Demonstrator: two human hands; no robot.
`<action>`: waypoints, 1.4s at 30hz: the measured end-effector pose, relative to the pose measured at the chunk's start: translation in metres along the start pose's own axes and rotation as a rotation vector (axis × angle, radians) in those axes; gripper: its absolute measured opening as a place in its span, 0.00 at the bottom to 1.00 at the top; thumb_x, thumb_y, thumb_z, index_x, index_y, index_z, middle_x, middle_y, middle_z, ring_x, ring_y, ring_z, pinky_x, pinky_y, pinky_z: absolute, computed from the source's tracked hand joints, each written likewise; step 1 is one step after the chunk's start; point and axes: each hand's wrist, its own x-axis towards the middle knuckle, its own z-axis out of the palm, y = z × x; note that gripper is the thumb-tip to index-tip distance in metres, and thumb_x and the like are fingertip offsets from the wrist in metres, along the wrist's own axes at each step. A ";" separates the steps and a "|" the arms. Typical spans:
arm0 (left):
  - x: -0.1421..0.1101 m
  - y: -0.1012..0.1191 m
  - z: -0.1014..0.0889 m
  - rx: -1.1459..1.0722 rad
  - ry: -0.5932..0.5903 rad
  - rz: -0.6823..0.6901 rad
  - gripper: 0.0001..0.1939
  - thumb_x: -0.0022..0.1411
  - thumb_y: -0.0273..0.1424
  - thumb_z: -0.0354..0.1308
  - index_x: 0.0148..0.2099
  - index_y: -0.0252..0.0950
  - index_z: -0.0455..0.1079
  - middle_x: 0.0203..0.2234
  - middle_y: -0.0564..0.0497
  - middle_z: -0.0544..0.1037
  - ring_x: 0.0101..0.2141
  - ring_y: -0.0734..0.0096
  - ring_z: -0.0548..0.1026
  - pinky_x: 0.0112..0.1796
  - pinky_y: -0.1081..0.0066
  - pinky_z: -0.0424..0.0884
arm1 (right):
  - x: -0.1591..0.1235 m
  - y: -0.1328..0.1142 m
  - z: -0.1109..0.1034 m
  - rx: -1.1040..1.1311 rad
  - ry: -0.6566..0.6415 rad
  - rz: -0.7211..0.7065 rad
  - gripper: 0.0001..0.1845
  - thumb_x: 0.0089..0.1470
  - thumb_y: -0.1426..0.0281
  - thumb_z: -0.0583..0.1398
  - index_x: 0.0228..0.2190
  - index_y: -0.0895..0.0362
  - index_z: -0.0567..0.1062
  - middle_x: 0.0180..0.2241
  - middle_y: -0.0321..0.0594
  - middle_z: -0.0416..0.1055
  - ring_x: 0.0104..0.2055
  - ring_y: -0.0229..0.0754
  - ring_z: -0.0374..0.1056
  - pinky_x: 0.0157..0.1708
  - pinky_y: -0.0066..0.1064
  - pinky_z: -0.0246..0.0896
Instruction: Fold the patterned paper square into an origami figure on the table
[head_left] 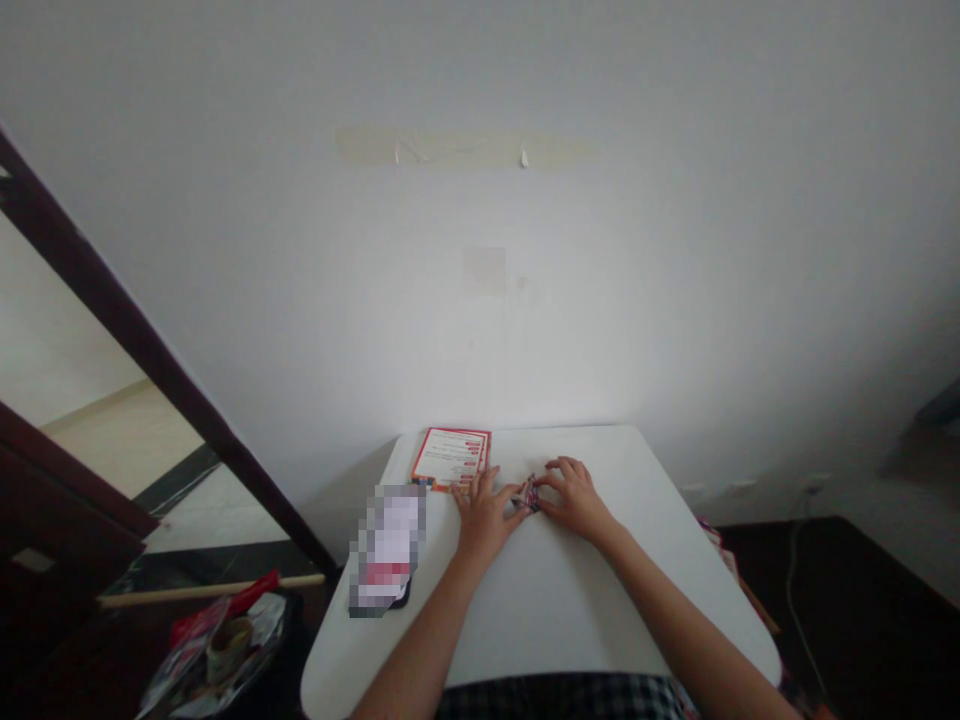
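Between my two hands is a small folded piece of printed paper [531, 492], patterned in dark, red and white, resting on or just over the white table [570, 610]. My left hand [482, 515] pinches its left side with thumb and index finger, the other fingers spread toward a stack of red-edged printed leaflets [450, 455]. From the right, the thumb and fingertips of my right hand [576, 498] close on the paper's other side. The paper's exact folded shape is too small to tell, and fingertips cover parts of it.
A phone [403, 597], mostly blurred out, lies at the table's left. Behind the table rises a white wall [480, 350]. On the floor at left are a wooden stick [217, 590] and a bin [289, 640] full of wrappers. A cable [793, 570] hangs at right.
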 end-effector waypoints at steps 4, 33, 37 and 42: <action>0.001 0.001 -0.001 0.000 0.029 -0.027 0.17 0.57 0.45 0.64 0.49 0.52 0.75 0.61 0.48 0.65 0.61 0.49 0.59 0.59 0.31 0.43 | 0.000 -0.003 -0.004 0.019 -0.042 -0.089 0.18 0.58 0.62 0.60 0.51 0.43 0.72 0.62 0.37 0.62 0.67 0.52 0.48 0.65 0.60 0.36; 0.010 0.008 -0.008 0.008 0.023 -0.029 0.09 0.62 0.44 0.59 0.40 0.54 0.79 0.60 0.53 0.69 0.61 0.46 0.59 0.57 0.26 0.40 | -0.002 0.005 0.005 0.173 0.041 0.003 0.09 0.59 0.62 0.60 0.38 0.46 0.81 0.46 0.42 0.70 0.54 0.49 0.60 0.58 0.49 0.54; 0.019 0.013 -0.011 0.014 0.002 -0.014 0.06 0.60 0.42 0.61 0.38 0.51 0.79 0.59 0.53 0.70 0.61 0.47 0.59 0.58 0.26 0.41 | 0.002 0.007 0.012 0.107 0.093 0.058 0.11 0.59 0.62 0.60 0.42 0.47 0.80 0.47 0.44 0.69 0.54 0.50 0.60 0.55 0.45 0.57; 0.030 0.014 -0.011 -0.015 -0.039 -0.038 0.09 0.57 0.41 0.64 0.41 0.50 0.79 0.58 0.51 0.70 0.60 0.47 0.60 0.58 0.27 0.42 | 0.007 0.004 0.015 0.052 0.080 0.090 0.10 0.57 0.62 0.61 0.41 0.46 0.80 0.49 0.43 0.69 0.56 0.50 0.57 0.57 0.45 0.53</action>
